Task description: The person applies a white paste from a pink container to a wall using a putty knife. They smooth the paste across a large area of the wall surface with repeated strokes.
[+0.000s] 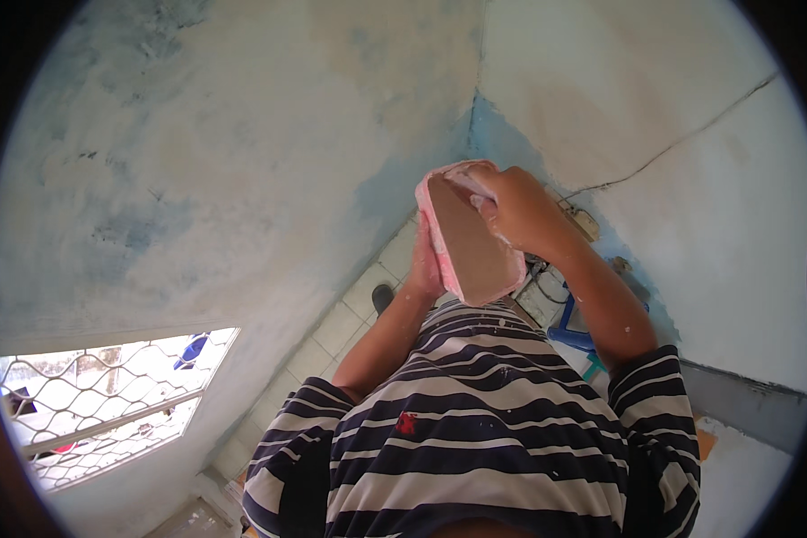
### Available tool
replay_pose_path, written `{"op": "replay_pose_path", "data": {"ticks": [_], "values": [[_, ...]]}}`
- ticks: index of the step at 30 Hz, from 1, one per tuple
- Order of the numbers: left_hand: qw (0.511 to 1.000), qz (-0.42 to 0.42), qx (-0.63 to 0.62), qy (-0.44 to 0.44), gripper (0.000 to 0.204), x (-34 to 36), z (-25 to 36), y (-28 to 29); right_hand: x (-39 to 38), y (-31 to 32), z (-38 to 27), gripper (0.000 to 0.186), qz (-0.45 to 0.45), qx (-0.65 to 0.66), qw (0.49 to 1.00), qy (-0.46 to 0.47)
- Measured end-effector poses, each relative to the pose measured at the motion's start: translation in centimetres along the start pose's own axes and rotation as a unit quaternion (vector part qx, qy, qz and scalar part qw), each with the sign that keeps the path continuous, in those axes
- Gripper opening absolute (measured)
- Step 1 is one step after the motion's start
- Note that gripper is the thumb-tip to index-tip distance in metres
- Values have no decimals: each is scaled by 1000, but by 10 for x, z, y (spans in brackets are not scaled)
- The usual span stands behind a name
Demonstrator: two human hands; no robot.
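A pink, roughly rectangular plastic tub (426,199) with a white-smeared rim is held up in front of my chest. Inside it shows a broad, flat brownish-grey surface. Along the tub's left side, my left hand (428,260) is closed and supports it. My right hand (509,211) reaches over the far right part of the tub with bent fingers at its far end, smeared with white paste. Whether those fingers pinch something small cannot be made out. White specks dot my right forearm.
Patchy white and blue walls meet in a corner ahead; a crack (681,139) runs across the right one. A grilled window (108,394) opens at lower left. Pale floor tiles (336,327), a dark shoe (382,298) and a blue object (572,336) lie below.
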State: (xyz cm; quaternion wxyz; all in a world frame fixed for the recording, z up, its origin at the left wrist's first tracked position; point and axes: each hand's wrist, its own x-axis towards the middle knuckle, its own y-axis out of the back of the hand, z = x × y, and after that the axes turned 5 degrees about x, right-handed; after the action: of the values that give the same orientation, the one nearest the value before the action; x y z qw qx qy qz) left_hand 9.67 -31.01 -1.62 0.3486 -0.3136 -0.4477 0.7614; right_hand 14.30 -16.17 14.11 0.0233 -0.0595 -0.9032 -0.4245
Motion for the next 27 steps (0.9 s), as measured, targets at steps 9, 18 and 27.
{"op": "replay_pose_path", "data": {"ticks": [9, 18, 27], "values": [[999, -30, 42, 10, 60, 6, 23, 9, -5, -31, 0, 42, -59, 31, 998, 9], [992, -55, 112, 37, 61, 27, 82, 23, 47, -34, -26, 36, 123, 32, 990, -57], [993, -53, 106, -11, 64, 45, 125, 35, 69, -101, -55, 40, 197, 22, 979, -42]]}}
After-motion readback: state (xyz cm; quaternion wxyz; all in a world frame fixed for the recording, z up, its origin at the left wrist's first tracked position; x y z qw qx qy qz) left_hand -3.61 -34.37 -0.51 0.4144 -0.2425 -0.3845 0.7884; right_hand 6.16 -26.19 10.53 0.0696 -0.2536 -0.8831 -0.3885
